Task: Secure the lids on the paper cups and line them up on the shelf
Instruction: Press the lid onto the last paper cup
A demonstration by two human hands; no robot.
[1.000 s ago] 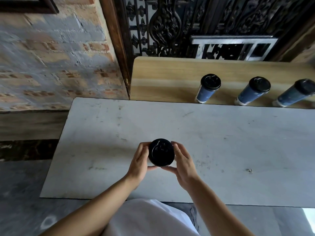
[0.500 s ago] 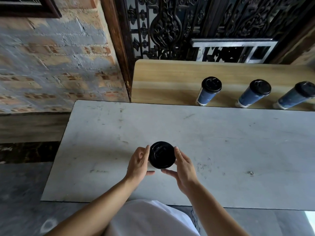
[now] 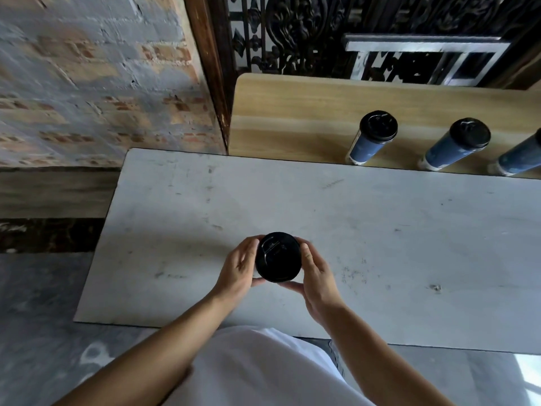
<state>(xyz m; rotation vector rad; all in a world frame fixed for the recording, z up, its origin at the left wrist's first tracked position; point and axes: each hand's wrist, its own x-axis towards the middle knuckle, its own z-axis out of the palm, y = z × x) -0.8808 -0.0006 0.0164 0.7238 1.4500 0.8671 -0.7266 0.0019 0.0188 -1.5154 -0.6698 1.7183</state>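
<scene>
A paper cup topped by a black lid (image 3: 277,257) stands on the white table (image 3: 380,230) in front of me; the lid hides the cup body. My left hand (image 3: 238,269) wraps around its left side and my right hand (image 3: 314,273) around its right, thumbs curled under the near edge. On the wooden shelf (image 3: 292,118) behind the table stand three blue cups with black lids in a row: one (image 3: 371,139), a second (image 3: 456,145) and a third (image 3: 521,156) cut off by the right frame edge.
A brick wall (image 3: 87,83) rises at the left, and a dark ornate iron grille (image 3: 307,33) stands behind the shelf. The shelf's left part is bare wood. The table's near edge lies close to my body.
Both hands have closed in tighter around the lidded cup. The camera view has shifted slightly; the cups on the shelf have not moved.
</scene>
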